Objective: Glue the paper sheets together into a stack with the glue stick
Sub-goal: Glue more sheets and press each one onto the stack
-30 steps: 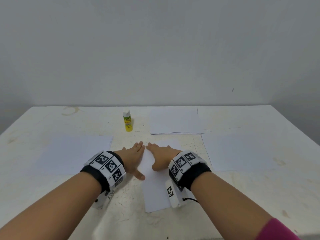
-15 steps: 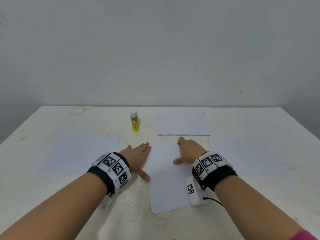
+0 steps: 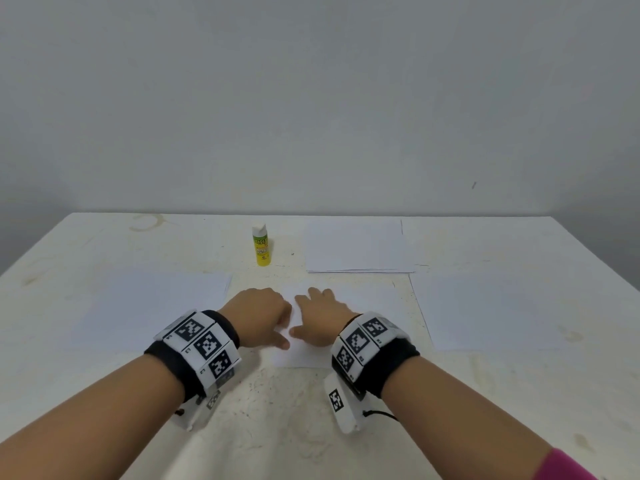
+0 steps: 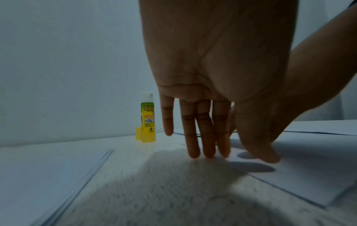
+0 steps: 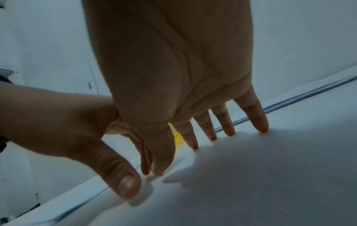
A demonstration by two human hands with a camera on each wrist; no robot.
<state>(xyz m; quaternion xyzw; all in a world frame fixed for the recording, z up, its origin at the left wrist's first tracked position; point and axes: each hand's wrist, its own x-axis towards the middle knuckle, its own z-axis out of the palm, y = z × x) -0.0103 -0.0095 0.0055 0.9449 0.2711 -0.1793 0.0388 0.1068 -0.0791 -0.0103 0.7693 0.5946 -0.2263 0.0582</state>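
A white sheet [image 3: 377, 303] lies in the middle of the table, and both hands lie flat on its left part. My left hand [image 3: 259, 313] rests at the sheet's left edge with straight fingers [image 4: 207, 146] touching down. My right hand [image 3: 320, 315] lies beside it, its spread fingertips [image 5: 228, 131] pressing the paper [image 5: 270, 175]. The left thumb [image 5: 125, 182] presses near the paper's edge. The yellow-green glue stick [image 3: 262, 245] stands capped and upright behind the hands, held by neither; it also shows in the left wrist view [image 4: 147, 117].
A neat pile of white sheets [image 3: 358, 247] lies at the back, right of the glue stick. A single sheet lies at the left [image 3: 149, 306] and another at the right [image 3: 491, 310]. The stained white table [image 3: 294, 427] ends at a plain wall.
My right hand slid right across the middle sheet, then came back left beside the left hand. The sheet's near edge now lies farther from me. The left hand barely moved.
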